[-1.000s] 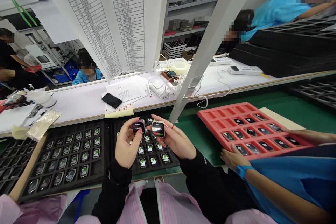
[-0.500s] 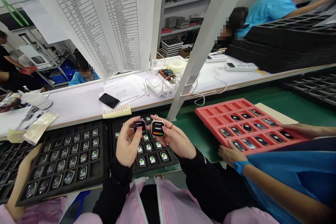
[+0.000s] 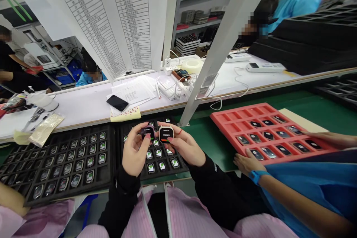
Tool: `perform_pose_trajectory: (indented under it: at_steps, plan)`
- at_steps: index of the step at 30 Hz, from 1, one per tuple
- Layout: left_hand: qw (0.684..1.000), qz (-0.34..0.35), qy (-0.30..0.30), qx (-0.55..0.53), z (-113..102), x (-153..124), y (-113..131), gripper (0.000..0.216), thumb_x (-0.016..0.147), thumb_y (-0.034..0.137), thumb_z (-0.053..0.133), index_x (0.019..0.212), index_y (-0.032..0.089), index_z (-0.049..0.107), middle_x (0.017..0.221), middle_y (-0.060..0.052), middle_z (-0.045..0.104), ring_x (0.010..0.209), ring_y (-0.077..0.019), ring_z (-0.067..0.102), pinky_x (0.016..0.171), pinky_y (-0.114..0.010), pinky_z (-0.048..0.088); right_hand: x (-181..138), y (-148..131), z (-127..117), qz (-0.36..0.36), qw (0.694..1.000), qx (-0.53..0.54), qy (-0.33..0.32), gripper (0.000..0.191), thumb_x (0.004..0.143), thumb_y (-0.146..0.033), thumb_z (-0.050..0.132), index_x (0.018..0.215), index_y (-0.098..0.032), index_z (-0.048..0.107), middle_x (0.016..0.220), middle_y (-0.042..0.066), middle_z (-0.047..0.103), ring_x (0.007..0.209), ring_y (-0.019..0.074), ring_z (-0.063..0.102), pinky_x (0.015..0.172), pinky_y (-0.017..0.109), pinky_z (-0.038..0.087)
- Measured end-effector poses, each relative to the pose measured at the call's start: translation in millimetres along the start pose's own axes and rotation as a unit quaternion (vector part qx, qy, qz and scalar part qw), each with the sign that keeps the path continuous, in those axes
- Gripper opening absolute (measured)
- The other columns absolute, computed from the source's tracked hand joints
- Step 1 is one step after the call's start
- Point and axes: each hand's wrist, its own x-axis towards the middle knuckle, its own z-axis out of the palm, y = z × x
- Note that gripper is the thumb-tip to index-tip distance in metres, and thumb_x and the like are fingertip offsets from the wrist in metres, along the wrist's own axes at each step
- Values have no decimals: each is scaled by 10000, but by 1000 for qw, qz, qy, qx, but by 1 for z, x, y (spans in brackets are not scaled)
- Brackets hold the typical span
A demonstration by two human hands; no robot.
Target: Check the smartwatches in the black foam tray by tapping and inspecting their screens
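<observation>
— While looking down over the whole room, what came first?

— Long white bench (image 3: 78, 113), green mat (image 3: 209, 141) along its front, and a tall paper chart (image 3: 97, 18) hung overhead. Numbered rows on that chart, all too small to read. No brand legible anywhere.

— And on the mat?

— Two black trays, one directly under the hands (image 3: 167, 174), plus a red foam tray (image 3: 240, 113) off to the right. Rows of separate pockets, apparently to keep each watch apart from the next. A co-worker's hand (image 3: 247, 161), with a blue wristband (image 3: 256, 176), rested on the red tray's near edge.

— Why held up like that?

— Probably for comparing both screens at once. Dark watch (image 3: 147, 132) and pale watch (image 3: 166, 134) raised just above the black tray, close together but not visibly touching, faces tilted up toward the eyes.

— Fingers?

— Closed, no gap left. Left hand (image 3: 135, 152) curled around the dark watch, partly covering it. Right hand (image 3: 185, 148) pinching the pale watch by its sides, screen left showing. Coloured bars lit on that screen, with tiny lettering above them, unreadable.
</observation>
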Motion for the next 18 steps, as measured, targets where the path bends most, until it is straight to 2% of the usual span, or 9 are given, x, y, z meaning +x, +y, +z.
perform_pose_trajectory:
  at_steps: [9,14,18]
  plan:
    - [1000,-14,26,-4,-2,-3,-9,322,834,395,660,1097,211,627,1136,-99,642,855,-177,654,652,-255,553,3,5,0,14,1000,-7,-1,523,798,-365,634,1292,-209,558,1019,78,691,573,97,488,485,232,354]
    - [1000,-15,21,6,-5,-6,-13,326,841,365,657,1129,218,617,1177,-95,628,894,-175,648,695,-255,545,5,7,5,22,999,-25,8,516,820,-428,641,1277,-201,564,967,69,691,536,74,461,466,214,331]
    - [1000,-17,20,2,-5,-9,-8,351,826,325,682,1148,209,602,1160,-97,630,925,-173,638,711,-240,529,5,8,5,1,999,-32,-16,572,797,-405,675,1314,-208,532,997,72,682,558,77,464,478,215,345]
